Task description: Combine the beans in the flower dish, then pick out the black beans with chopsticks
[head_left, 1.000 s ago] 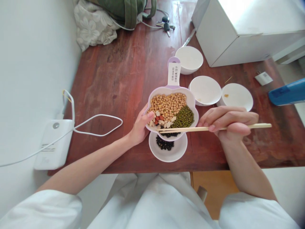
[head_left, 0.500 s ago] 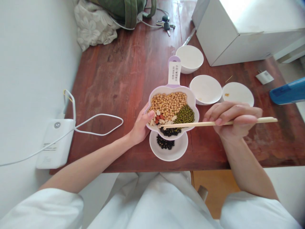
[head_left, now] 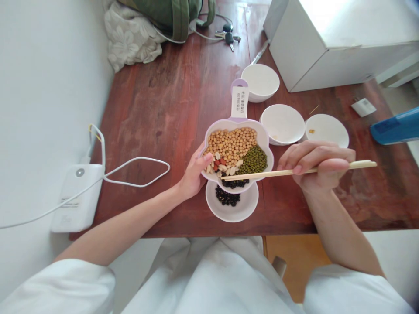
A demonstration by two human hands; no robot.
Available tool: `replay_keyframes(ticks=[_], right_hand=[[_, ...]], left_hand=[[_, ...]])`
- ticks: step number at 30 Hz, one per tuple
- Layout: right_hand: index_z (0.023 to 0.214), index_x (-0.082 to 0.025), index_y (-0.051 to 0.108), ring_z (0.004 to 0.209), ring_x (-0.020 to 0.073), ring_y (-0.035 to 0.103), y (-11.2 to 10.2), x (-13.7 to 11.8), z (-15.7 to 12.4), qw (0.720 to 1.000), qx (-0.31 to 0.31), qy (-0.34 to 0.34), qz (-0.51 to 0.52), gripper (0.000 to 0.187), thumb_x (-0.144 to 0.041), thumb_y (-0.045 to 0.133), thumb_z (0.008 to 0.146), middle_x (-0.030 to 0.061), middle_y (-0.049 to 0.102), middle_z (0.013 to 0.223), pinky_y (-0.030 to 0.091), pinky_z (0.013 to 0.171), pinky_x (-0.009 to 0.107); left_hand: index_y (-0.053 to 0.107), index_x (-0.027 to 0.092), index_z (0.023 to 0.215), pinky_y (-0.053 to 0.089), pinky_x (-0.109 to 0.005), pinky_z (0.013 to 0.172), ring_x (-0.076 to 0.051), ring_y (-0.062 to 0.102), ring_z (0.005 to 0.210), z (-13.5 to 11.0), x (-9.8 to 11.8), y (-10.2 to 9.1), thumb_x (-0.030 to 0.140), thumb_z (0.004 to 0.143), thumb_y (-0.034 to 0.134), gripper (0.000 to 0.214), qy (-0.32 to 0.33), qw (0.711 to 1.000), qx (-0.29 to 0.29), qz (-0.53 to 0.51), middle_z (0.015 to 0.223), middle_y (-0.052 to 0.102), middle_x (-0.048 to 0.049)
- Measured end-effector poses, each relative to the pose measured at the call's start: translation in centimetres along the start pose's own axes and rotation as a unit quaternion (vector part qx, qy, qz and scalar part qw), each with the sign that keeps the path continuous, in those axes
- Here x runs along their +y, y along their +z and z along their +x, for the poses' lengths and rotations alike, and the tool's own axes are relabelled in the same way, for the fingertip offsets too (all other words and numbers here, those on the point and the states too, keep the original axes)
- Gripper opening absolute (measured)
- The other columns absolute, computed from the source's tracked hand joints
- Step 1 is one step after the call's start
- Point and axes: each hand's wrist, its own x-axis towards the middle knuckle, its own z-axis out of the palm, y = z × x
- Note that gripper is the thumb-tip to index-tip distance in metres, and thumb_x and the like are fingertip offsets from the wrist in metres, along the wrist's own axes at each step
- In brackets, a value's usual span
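While the right hand (head_left: 322,163) closes its fingers around wooden chopsticks (head_left: 262,174), their long axis runs leftward across the lower part of a lavender divided dish (head_left: 237,123), and I cannot tell if the tips hold a bean. The left hand (head_left: 195,171) grips the dish's left edge and is nearer to the tips. The dish contains soybeans (head_left: 231,146), mung beans (head_left: 253,160) and sliced nuts (head_left: 225,167). Below it, a white plate (head_left: 248,209) with black beans (head_left: 227,197) sits near the front edge of the desk (head_left: 147,131).
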Motion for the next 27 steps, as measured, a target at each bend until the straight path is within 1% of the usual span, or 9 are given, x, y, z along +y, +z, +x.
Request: replay_keyframes(ticks=[2, 5, 7, 9, 12, 17, 21, 23, 27], right_hand=[[0.059, -0.020, 0.071, 0.042, 0.0171, 0.061, 0.0, 0.3, 0.1, 1.000, 0.024, -0.013, 0.004, 0.060, -0.057, 0.064, 0.106, 0.0035, 0.064, 0.052, 0.052, 0.038, 0.031], [0.055, -0.023, 0.064, 0.035, 0.0148, 0.050, 0.0, 0.5, 0.2, 0.996, 0.083, -0.029, 0.014, 0.059, -0.053, 0.065, 0.106, -0.0001, 0.053, 0.044, 0.044, 0.032, 0.031], [0.054, -0.024, 0.063, 0.034, 0.0143, 0.049, 0.2, 0.5, 0.2, 0.995, 0.097, -0.024, 0.018, 0.058, -0.051, 0.068, 0.105, -0.0005, 0.051, 0.043, 0.043, 0.032, 0.031], [0.055, -0.023, 0.064, 0.036, 0.0143, 0.051, 0.5, 0.3, 0.0, 0.995, 0.098, -0.010, 0.024, 0.056, -0.049, 0.070, 0.104, 0.0005, 0.054, 0.045, 0.045, 0.033, 0.032], [0.056, -0.021, 0.068, 0.038, 0.0146, 0.052, 0.9, -0.1, -0.2, 0.994, 0.109, -0.014, 0.025, 0.052, -0.047, 0.075, 0.101, 0.0018, 0.058, 0.047, 0.047, 0.035, 0.033], [0.061, -0.021, 0.076, 0.043, 0.0205, 0.064, 0.7, -0.4, -0.4, 0.997, 0.049, -0.037, -0.036, 0.053, -0.051, 0.069, 0.104, 0.0028, 0.064, 0.051, 0.053, 0.038, 0.035], [0.073, -0.022, 0.084, 0.046, 0.0212, 0.068, 0.4, -0.4, -0.4, 0.998, 0.013, -0.057, -0.032, 0.043, -0.050, 0.070, 0.103, 0.0034, 0.071, 0.058, 0.055, 0.039, 0.036], [0.074, -0.022, 0.085, 0.047, 0.0216, 0.068, 0.4, -0.5, -0.5, 0.998, 0.011, -0.053, -0.027, 0.042, -0.051, 0.072, 0.102, 0.0044, 0.072, 0.059, 0.054, 0.039, 0.037], [0.068, -0.021, 0.083, 0.045, 0.0217, 0.066, 0.6, -0.8, -0.5, 0.998, 0.039, -0.033, -0.021, 0.047, -0.054, 0.072, 0.101, 0.0055, 0.070, 0.057, 0.052, 0.037, 0.038]], left_hand=[[0.071, 0.025, 0.139, 0.050, -0.058, 0.127, -0.042, 0.058, 0.153, 0.0, -0.1, -0.1, 0.057, 0.088, 0.079, 0.061, 0.001, 1.000, 0.001, 0.003, 0.145, 0.076, -0.0095], [0.071, 0.026, 0.139, 0.050, -0.058, 0.126, -0.042, 0.058, 0.153, -0.1, -0.1, -0.2, 0.059, 0.087, 0.079, 0.062, -0.003, 1.000, 0.002, 0.010, 0.146, 0.076, -0.0093], [0.071, 0.026, 0.141, 0.051, -0.058, 0.126, -0.043, 0.059, 0.152, -0.1, -0.1, -0.3, 0.059, 0.087, 0.079, 0.063, -0.008, 1.000, -0.001, 0.013, 0.146, 0.076, -0.0093], [0.069, 0.027, 0.143, 0.051, -0.058, 0.126, -0.043, 0.059, 0.151, -0.1, 0.0, -0.4, 0.060, 0.087, 0.079, 0.066, -0.012, 1.000, -0.006, 0.015, 0.146, 0.076, -0.0090], [0.068, 0.026, 0.145, 0.051, -0.057, 0.126, -0.042, 0.060, 0.151, -0.1, 0.0, -0.6, 0.060, 0.088, 0.079, 0.067, -0.012, 1.000, -0.011, 0.020, 0.146, 0.076, -0.0089], [0.066, 0.025, 0.149, 0.049, -0.054, 0.128, -0.040, 0.061, 0.150, 0.0, -0.1, -0.8, 0.058, 0.090, 0.078, 0.069, -0.005, 1.000, -0.024, 0.016, 0.146, 0.076, -0.0090], [0.067, 0.026, 0.148, 0.049, -0.056, 0.128, -0.041, 0.059, 0.151, 0.1, -0.2, -0.9, 0.060, 0.090, 0.077, 0.068, -0.001, 0.999, -0.027, 0.027, 0.147, 0.075, -0.0090], [0.068, 0.026, 0.147, 0.050, -0.057, 0.128, -0.042, 0.059, 0.152, 0.1, -0.2, -0.9, 0.060, 0.090, 0.077, 0.067, 0.001, 0.999, -0.023, 0.029, 0.146, 0.075, -0.0091], [0.069, 0.026, 0.145, 0.050, -0.057, 0.128, -0.042, 0.059, 0.152, 0.0, -0.1, -0.9, 0.059, 0.089, 0.079, 0.066, -0.003, 1.000, -0.017, 0.023, 0.145, 0.076, -0.0088]])
